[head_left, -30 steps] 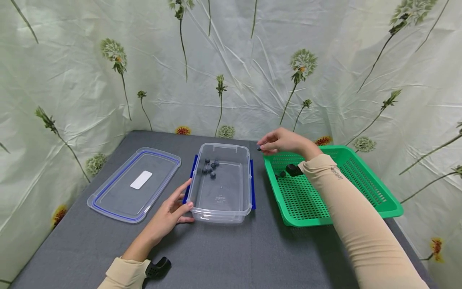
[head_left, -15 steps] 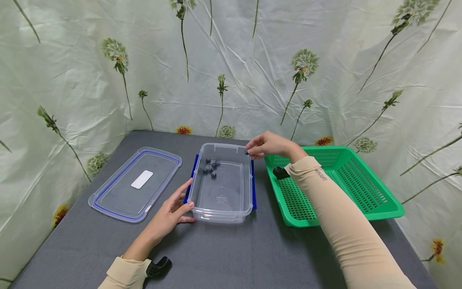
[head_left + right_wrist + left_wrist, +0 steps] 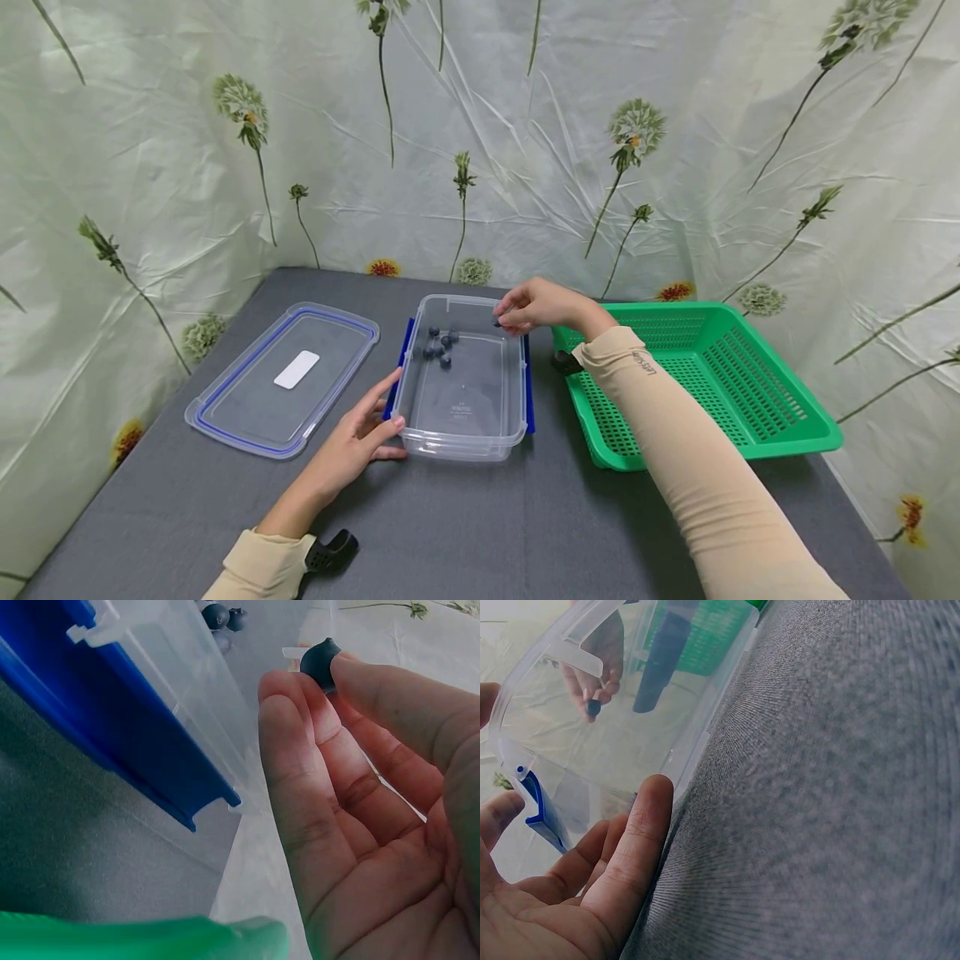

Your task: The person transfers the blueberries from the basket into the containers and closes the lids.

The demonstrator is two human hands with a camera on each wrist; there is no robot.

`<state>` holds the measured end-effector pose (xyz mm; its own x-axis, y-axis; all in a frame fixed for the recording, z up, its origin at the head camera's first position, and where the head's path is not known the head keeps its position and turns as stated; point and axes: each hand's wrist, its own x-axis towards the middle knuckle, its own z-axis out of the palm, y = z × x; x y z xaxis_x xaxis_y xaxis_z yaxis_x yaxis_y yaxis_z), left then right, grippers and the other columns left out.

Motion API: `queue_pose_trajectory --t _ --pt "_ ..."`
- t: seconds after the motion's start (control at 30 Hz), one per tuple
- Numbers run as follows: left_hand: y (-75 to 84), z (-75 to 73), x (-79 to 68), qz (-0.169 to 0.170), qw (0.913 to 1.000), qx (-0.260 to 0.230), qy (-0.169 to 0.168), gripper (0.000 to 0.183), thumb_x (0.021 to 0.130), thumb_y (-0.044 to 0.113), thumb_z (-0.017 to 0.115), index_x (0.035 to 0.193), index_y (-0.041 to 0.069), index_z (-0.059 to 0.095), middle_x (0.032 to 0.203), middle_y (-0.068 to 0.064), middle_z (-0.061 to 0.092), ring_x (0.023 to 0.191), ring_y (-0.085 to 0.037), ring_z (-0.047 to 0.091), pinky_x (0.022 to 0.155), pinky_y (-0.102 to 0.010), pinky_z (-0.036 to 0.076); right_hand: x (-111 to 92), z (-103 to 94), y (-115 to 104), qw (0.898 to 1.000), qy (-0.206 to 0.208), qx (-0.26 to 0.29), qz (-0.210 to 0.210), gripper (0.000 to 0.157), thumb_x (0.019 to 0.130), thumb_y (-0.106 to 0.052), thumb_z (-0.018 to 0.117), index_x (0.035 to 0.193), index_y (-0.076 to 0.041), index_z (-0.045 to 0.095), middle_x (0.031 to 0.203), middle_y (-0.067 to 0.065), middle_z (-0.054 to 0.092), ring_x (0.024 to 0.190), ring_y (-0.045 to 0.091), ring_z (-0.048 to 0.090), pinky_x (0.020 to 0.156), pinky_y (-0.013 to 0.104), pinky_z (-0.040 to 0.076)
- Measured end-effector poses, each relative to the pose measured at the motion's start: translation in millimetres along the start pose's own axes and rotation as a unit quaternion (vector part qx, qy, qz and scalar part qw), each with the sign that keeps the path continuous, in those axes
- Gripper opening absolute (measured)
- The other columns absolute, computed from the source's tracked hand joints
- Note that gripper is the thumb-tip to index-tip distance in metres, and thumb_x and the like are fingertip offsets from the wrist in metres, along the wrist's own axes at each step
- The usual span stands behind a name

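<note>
My right hand point(image 3: 538, 304) pinches a blueberry point(image 3: 321, 664) between thumb and fingertips. It is over the far right part of a clear plastic container point(image 3: 480, 392) with blue side latches. Inside, several blueberries point(image 3: 446, 362) lie in the far left part of the floor. At the near left corner of the container, my left hand point(image 3: 352, 446) rests with spread, fairly straight fingers; its thumb touches the rim. In the left wrist view its fingers point(image 3: 634, 855) lie against the clear wall beside a blue latch point(image 3: 544, 814).
A green slotted basket point(image 3: 757, 446) stands right of the container, partly covered by my right forearm. To the left lies a clear lid point(image 3: 262, 408) with a blue seal and a white label. Grey cloth point(image 3: 450, 533) covers the table; a flower-print sheet point(image 3: 315, 125) hangs behind.
My right hand has moved left with the blueberry, from above the basket's far left corner to over the container. My left hand stays at the container's corner.
</note>
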<state>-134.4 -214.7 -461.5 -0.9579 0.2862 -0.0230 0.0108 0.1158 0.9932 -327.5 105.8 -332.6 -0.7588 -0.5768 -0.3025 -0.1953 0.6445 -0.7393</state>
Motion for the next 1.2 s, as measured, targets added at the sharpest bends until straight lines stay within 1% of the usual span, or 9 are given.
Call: queue_pose_trajectory --t 0.1,0.23,0.4,0.53,0.6,0.7,0.77,1.0,1.2 --pt "0.1 -0.1 0.3 0.0 1.0 0.0 0.0 0.07 0.112 0.02 0.059 0.172 0.032 0.025 0.147 -0.033 0.043 0.118 -0.034 0.062 0.087 -0.038 0.068 2 1.2 -1 1.0 -0.002 -0.004 -0.001 0.031 0.106 -0.014 0.068 0.133 0.001 0.071 0.12 0.026 0.076 0.092 0.014 0.073 0.097 0.043 0.063" --pt "0.5 0.1 0.7 -0.003 1.0 0.002 0.001 0.07 0.112 0.019 0.058 0.172 0.033 0.025 0.148 -0.033 0.043 0.117 -0.034 0.062 0.087 -0.039 0.068 3 2.0 -1 1.0 -0.004 -0.001 -0.002 0.034 0.107 -0.012 0.066 0.137 0.004 0.068 0.118 0.026 0.076 0.091 0.014 0.071 0.094 0.04 0.063" --pt "1.2 0.8 0.9 -0.004 1.0 0.003 -0.001 0.07 0.112 0.019 0.058 0.172 0.032 0.025 0.148 -0.033 0.042 0.116 -0.033 0.062 0.087 -0.039 0.068 0 0.5 -1 1.0 -0.004 0.012 -0.003 0.034 0.107 -0.01 0.064 0.138 0.005 0.067 0.122 0.028 0.075 0.095 0.015 0.072 0.095 0.039 0.064" --pt "0.9 1.0 0.7 0.002 1.0 0.001 -0.002 0.07 0.112 0.019 0.059 0.172 0.03 0.025 0.146 -0.034 0.042 0.115 -0.032 0.061 0.086 -0.039 0.068 -5 -2.8 -1 1.0 0.001 0.02 -0.005 0.031 0.107 -0.01 0.064 0.135 0.003 0.069 0.114 0.019 0.078 0.1 0.02 0.074 0.098 0.041 0.064" --pt "0.5 1.0 0.5 0.005 1.0 -0.001 -0.003 0.07 0.112 0.02 0.059 0.172 0.03 0.025 0.146 -0.034 0.042 0.115 -0.032 0.061 0.086 -0.039 0.068 -7 -4.8 0 1.0 0.003 0.024 -0.005 0.031 0.107 -0.01 0.065 0.135 0.002 0.07 0.11 0.012 0.079 0.101 0.02 0.074 0.099 0.042 0.064" --pt "-0.2 0.6 0.3 0.009 0.9999 -0.002 -0.004 0.07 0.112 0.02 0.059 0.172 0.03 0.024 0.145 -0.035 0.043 0.115 -0.032 0.061 0.086 -0.038 0.068 -8 -7.4 3 1.0 0.004 0.029 -0.004 0.031 0.107 -0.009 0.064 0.135 0.003 0.069 0.108 0.007 0.079 0.098 0.017 0.074 0.1 0.044 0.063" --pt "-0.3 0.5 0.4 0.01 0.9999 0.0 -0.005 0.07 0.112 0.021 0.059 0.172 0.029 0.024 0.145 -0.035 0.043 0.115 -0.032 0.061 0.086 -0.039 0.068 -9 -9.2 5 0.999 0.006 0.034 -0.001 0.032 0.107 -0.008 0.064 0.137 0.005 0.068 0.11 0.01 0.079 0.098 0.016 0.074 0.101 0.045 0.063" --pt "-0.2 0.4 0.3 0.009 0.9999 0.002 -0.005 0.07 0.112 0.02 0.059 0.172 0.029 0.024 0.145 -0.035 0.043 0.116 -0.033 0.062 0.087 -0.039 0.068 -17 -16.9 11 0.999 0.007 0.038 0.0 0.036 0.108 -0.009 0.063 0.139 0.008 0.064 0.116 0.02 0.077 0.096 0.017 0.073 0.088 0.03 0.063" --pt "0.6 0.8 0.1 0.005 1.0 0.002 -0.003 0.07 0.112 0.019 0.058 0.172 0.03 0.024 0.145 -0.034 0.043 0.117 -0.034 0.062 0.087 -0.039 0.068 -26 -24.3 15 0.999 0.016 0.04 0.002 0.035 0.108 -0.01 0.063 0.138 0.008 0.064 0.119 0.022 0.077 0.103 0.024 0.074 0.087 0.029 0.062"
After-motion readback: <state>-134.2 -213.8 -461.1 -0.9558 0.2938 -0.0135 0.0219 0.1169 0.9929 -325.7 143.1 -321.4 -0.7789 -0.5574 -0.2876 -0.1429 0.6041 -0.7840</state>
